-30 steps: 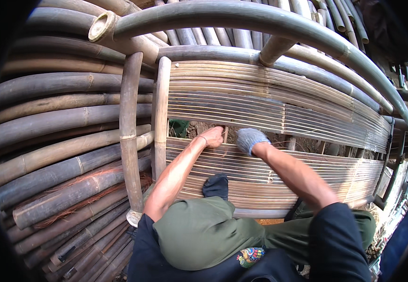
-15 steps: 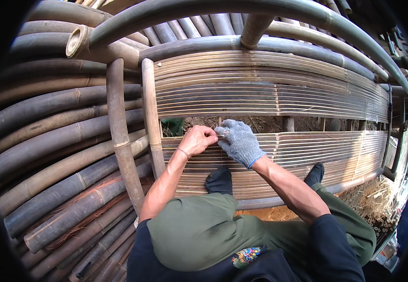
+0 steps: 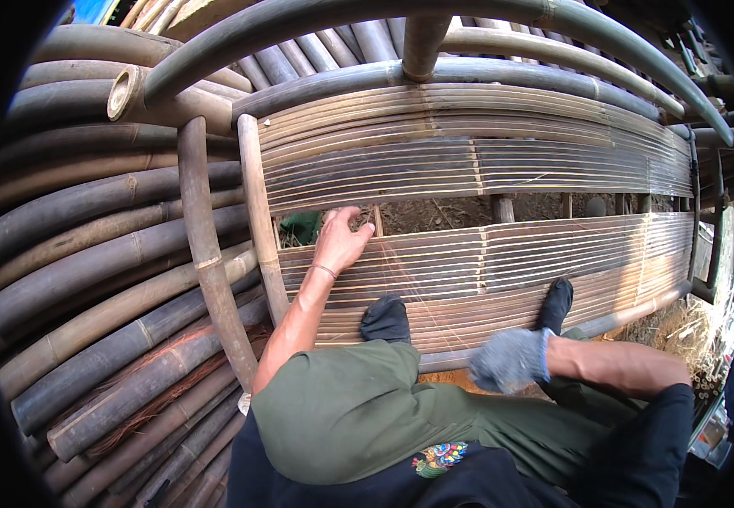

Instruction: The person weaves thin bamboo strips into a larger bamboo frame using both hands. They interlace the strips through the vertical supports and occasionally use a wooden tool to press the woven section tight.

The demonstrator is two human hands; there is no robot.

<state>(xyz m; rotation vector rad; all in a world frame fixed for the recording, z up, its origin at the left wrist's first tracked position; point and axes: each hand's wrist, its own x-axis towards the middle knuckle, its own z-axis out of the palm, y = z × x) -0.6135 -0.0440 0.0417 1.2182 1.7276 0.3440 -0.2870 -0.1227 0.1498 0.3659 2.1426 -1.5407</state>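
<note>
My bare left hand [image 3: 343, 240] is at the left end of the gap between the slats of a bamboo bench [image 3: 553, 257]. Its thumb and forefinger are apart, beside a thin crosspiece [image 3: 378, 222]; the other fingertips are hard to see. Thin reddish strands [image 3: 417, 292] run from near that crosspiece across the slats toward my right hand [image 3: 509, 360]. That hand wears a grey knit glove and is closed in a fist over the bench's near edge, slightly blurred, with the strands leading into it.
Thick bamboo poles [image 3: 87, 279] are stacked at the left, with reddish fibres [image 3: 142, 415] lying among them. A curved bamboo rail [image 3: 341, 19] arches over the bench's far side. My dark-socked feet [image 3: 386, 320] rest on the near slats. Straw-like scraps [image 3: 680, 339] lie at the right.
My gloved right hand has left the left hand and pulled back to the near right, closing into a fist. Reddish strands now stretch across the slats. The left hand's thumb and forefinger have parted.
</note>
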